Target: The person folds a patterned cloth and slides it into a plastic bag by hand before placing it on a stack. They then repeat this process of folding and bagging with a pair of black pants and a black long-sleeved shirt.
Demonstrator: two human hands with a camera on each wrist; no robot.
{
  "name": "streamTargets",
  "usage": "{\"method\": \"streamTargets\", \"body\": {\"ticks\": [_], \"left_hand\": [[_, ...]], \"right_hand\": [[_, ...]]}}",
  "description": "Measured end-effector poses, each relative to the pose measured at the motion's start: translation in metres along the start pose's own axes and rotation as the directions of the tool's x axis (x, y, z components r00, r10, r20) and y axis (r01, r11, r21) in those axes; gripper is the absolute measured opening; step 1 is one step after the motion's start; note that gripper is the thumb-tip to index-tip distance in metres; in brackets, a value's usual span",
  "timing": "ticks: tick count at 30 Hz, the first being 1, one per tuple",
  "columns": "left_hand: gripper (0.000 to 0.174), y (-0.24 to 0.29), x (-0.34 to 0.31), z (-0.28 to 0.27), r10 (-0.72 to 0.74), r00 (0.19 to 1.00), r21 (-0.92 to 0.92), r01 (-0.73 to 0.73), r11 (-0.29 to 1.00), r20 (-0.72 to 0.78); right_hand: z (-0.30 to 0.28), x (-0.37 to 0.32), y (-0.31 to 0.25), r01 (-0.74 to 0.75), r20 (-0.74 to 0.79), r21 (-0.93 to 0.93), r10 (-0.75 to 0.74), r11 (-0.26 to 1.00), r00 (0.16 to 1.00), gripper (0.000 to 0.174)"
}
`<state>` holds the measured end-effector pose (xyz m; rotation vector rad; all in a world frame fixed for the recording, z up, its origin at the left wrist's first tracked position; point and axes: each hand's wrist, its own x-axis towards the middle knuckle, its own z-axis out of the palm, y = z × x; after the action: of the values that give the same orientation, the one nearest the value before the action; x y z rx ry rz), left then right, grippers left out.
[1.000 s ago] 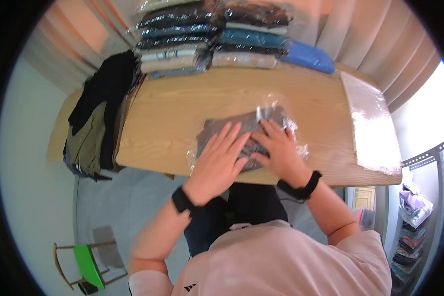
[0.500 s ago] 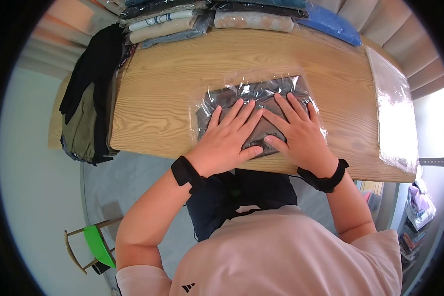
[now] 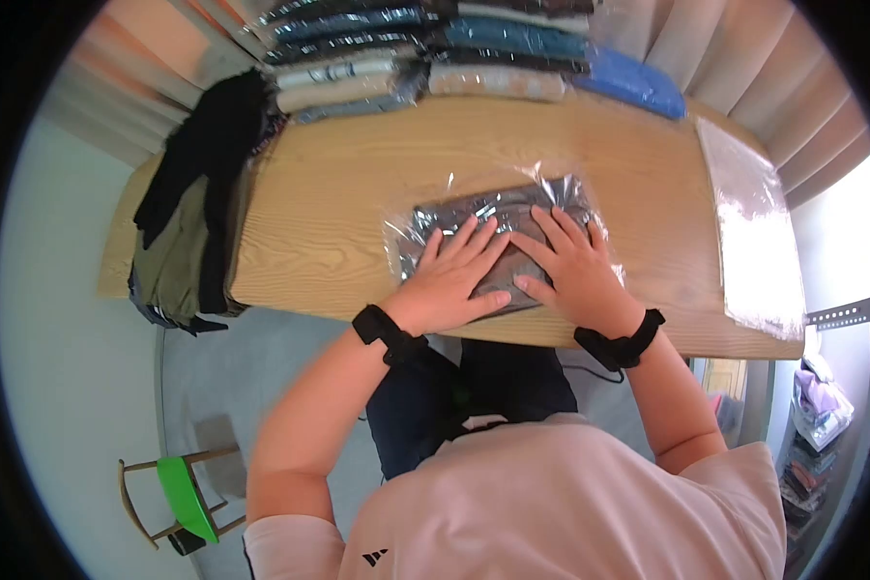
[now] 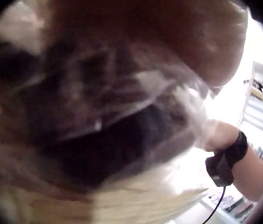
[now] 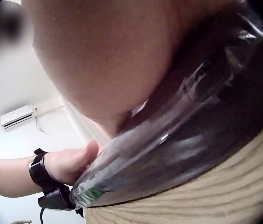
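Note:
A dark folded garment in a clear plastic bag (image 3: 454,211) lies on the wooden table (image 3: 329,193) close to its front edge. Both hands rest flat on top of it, fingers spread. My left hand (image 3: 456,275) covers its left part, and my right hand (image 3: 580,275) its right part, with the two index fingertips close together. The glossy bag (image 5: 168,135) shows below the right hand in the right wrist view, with a small green print near one end. In the left wrist view the bag (image 4: 112,140) is blurred and dark under the hand.
Stacks of bagged folded clothes (image 3: 498,82) stand along the back, with a blue bagged item (image 3: 633,82) at their right. Black and olive clothes (image 3: 188,213) drape over the left end. Clear plastic bags (image 3: 754,232) lie at the right. A green chair (image 3: 186,498) stands on the floor.
A second ago the bag looked more crumpled and the hands lay closer together. Now it lies flatter under more widely spread hands. The head view has shifted up and down between frames.

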<state>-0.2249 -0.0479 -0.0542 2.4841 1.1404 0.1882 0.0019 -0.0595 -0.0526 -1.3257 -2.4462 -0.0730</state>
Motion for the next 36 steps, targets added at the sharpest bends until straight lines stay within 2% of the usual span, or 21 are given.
{"method": "streamTargets", "body": {"ticks": [1,3,4,5,6,7,10,13,15,16,21,23,25,27,28,29,31,32,34,35,36], "left_hand": [[0.068,-0.007,-0.001,0.002,0.006,1.000,0.030,-0.005,1.000,-0.028],[0.060,-0.022,0.000,-0.003,0.027,0.999,-0.428,-0.034,0.903,-0.023],[0.048,-0.023,-0.004,-0.007,0.003,0.997,-0.553,-0.044,0.832,-0.074],[0.048,-0.023,-0.012,-0.004,0.036,0.973,-0.570,-0.162,0.806,-0.226],[0.049,-0.019,-0.021,-0.009,0.083,0.960,-0.356,-0.178,0.917,-0.268],[0.051,-0.013,-0.030,-0.013,0.132,0.945,-0.128,-0.177,0.976,-0.298],[0.059,0.013,-0.056,-0.018,0.060,0.953,0.113,-0.027,0.993,-0.297],[0.067,0.014,-0.065,-0.005,0.029,0.945,0.150,0.021,0.988,-0.325],[0.070,0.010,-0.065,0.001,0.057,0.946,0.201,0.009,0.980,-0.318],[0.066,0.009,-0.063,0.004,0.046,0.940,0.177,0.016,0.984,-0.338],[0.053,-0.006,-0.060,0.016,0.081,0.914,0.165,-0.016,0.986,-0.397],[0.046,-0.005,-0.056,-0.001,-0.123,0.961,0.047,0.139,0.989,-0.248],[0.038,-0.008,-0.056,-0.021,-0.097,0.958,-0.008,0.099,0.995,-0.270],[0.033,-0.006,-0.061,-0.041,-0.157,0.964,-0.200,0.114,0.973,-0.216],[0.027,0.002,-0.066,-0.053,-0.235,0.955,-0.288,0.177,0.941,-0.180],[0.027,0.002,-0.069,-0.058,-0.233,0.956,-0.286,0.176,0.942,-0.178],[0.027,-0.003,-0.075,-0.067,-0.228,0.966,-0.474,0.144,0.869,-0.125],[0.027,-0.006,-0.077,-0.070,-0.259,0.963,-0.518,0.183,0.835,-0.077],[0.028,-0.002,-0.081,-0.079,-0.263,0.964,-0.558,0.194,0.807,-0.046],[0.028,-0.001,-0.083,-0.083,-0.267,0.964,-0.599,0.205,0.774,-0.015],[0.028,-0.003,-0.085,-0.083,-0.271,0.962,-0.598,0.208,0.774,-0.017]], "right_hand": [[0.000,-0.002,0.000,-0.003,0.015,0.007,0.003,1.000,1.000,0.052],[0.000,-0.001,0.003,0.005,-0.014,-0.005,-0.005,1.000,1.000,0.054],[-0.001,-0.001,0.006,-0.028,0.024,0.110,0.026,0.994,0.999,0.057],[-0.003,-0.001,0.009,-0.065,0.069,0.223,0.051,0.973,0.996,0.060],[-0.007,-0.001,0.010,-0.058,0.017,0.353,0.055,0.934,0.998,0.059],[-0.013,-0.004,0.014,-0.046,-0.011,0.341,0.052,0.939,0.999,0.059],[-0.024,-0.020,0.023,-0.081,0.006,0.417,0.086,0.905,0.996,0.055],[-0.036,-0.041,0.020,-0.074,-0.027,0.295,0.085,0.953,0.996,0.053],[-0.039,-0.050,0.019,-0.199,0.015,0.380,0.209,0.903,0.978,0.055],[-0.038,-0.055,0.022,-0.239,0.067,0.491,0.237,0.838,0.969,0.060],[-0.030,-0.064,0.030,-0.214,0.079,0.568,0.205,0.795,0.975,0.070],[-0.036,-0.061,0.030,-0.211,0.087,0.592,0.199,0.778,0.976,0.072],[-0.054,-0.054,0.030,-0.176,0.095,0.642,0.150,0.747,0.984,0.075],[-0.068,-0.050,0.034,-0.165,0.120,0.635,0.115,0.755,0.986,0.077],[-0.072,-0.047,0.037,-0.151,0.144,0.630,0.077,0.762,0.987,0.079],[-0.072,-0.043,0.040,-0.152,0.143,0.631,0.079,0.761,0.987,0.079],[-0.068,-0.035,0.045,-0.031,0.077,0.596,-0.019,0.802,0.997,0.078],[-0.061,-0.030,0.047,-0.030,0.074,0.597,-0.018,0.801,0.997,0.078],[-0.047,-0.020,0.047,-0.079,0.086,0.759,0.021,0.647,0.996,0.074],[-0.047,-0.016,0.044,-0.075,0.083,0.760,0.017,0.646,0.996,0.074],[-0.048,-0.011,0.039,-0.139,0.153,0.770,0.032,0.622,0.988,0.070]]}}
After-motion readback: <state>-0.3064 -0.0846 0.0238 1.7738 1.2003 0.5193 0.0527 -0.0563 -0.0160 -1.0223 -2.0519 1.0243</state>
